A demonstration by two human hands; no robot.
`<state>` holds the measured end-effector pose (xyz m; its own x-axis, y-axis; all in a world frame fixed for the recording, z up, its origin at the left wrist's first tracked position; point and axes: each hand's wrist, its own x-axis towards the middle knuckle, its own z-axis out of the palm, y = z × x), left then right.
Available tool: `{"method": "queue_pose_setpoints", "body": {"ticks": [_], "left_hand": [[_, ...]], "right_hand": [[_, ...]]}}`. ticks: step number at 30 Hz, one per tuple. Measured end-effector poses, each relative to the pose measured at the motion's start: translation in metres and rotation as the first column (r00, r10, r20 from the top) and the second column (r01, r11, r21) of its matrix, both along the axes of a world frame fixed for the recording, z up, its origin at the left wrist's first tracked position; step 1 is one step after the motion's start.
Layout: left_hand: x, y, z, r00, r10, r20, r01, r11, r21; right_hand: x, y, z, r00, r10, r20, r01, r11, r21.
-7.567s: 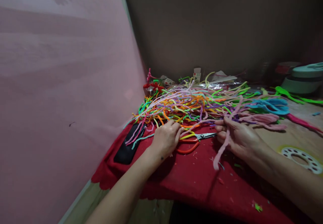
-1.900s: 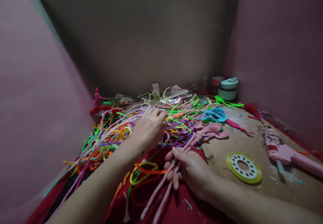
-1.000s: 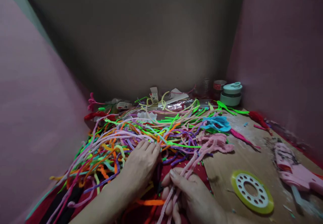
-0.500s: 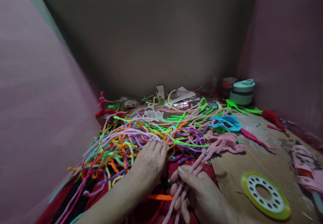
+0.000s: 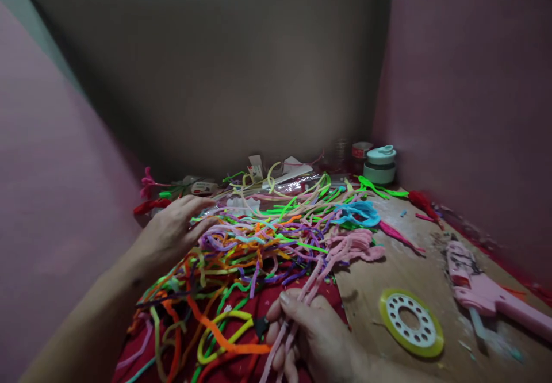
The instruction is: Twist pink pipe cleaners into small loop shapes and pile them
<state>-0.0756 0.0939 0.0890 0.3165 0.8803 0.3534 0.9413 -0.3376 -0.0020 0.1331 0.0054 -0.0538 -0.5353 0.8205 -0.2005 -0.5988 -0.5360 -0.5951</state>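
My right hand (image 5: pixel 313 328) is closed around the long stems of pink fuzzy pipe cleaners (image 5: pixel 313 276). Their looped bunch (image 5: pixel 356 245) lies beyond it at the board's edge. A small dark object (image 5: pixel 260 326) shows beside those fingertips, too unclear to name. The end of an orange pipe cleaner (image 5: pixel 228 345) reaches the same fingers. Over the left side of a tangled multicoloured pipe cleaner pile (image 5: pixel 259 233) is my left hand (image 5: pixel 176 228), fingers stretched out and thumb apart. Strands pass under and near its fingertips; I see none gripped.
On the brown board (image 5: pixel 366 297) at right lie a yellow tape roll (image 5: pixel 411 322) and a pink glue gun (image 5: pixel 478 294). Blue loops (image 5: pixel 357 213) and a magenta piece (image 5: pixel 401 238) lie farther back. A mint lidded container (image 5: pixel 380 164) stands by the wall. Red cloth (image 5: pixel 297 297) shows beneath the pile.
My left hand has moved from the middle of the pile to its left side. Long lilac strands there have shifted, exposing a yellow loop and orange strand. The view has turned right.
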Motion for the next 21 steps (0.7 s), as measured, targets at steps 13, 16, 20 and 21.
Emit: {"method": "queue_pose_setpoints", "body": {"ticks": [13,16,20,21], "left_hand": [[-0.008,-0.027,-0.047,0.989,-0.099,-0.112,0.067,0.963,-0.262],[-0.012,-0.034,-0.054,0.989,-0.108,-0.103,0.080,0.965,-0.249],[-0.014,-0.041,-0.059,0.991,-0.074,-0.108,0.050,0.977,-0.209],[-0.014,-0.041,-0.060,0.991,-0.063,-0.116,0.039,0.979,-0.200]], "right_hand": [[0.007,-0.007,0.009,0.999,0.019,0.034,-0.020,1.000,0.013],[0.008,-0.008,0.009,0.998,0.024,0.062,-0.025,1.000,0.012],[0.008,-0.009,0.009,0.995,0.025,0.095,-0.025,1.000,-0.010],[0.008,-0.009,0.009,0.995,0.029,0.099,-0.028,1.000,-0.015]]}}
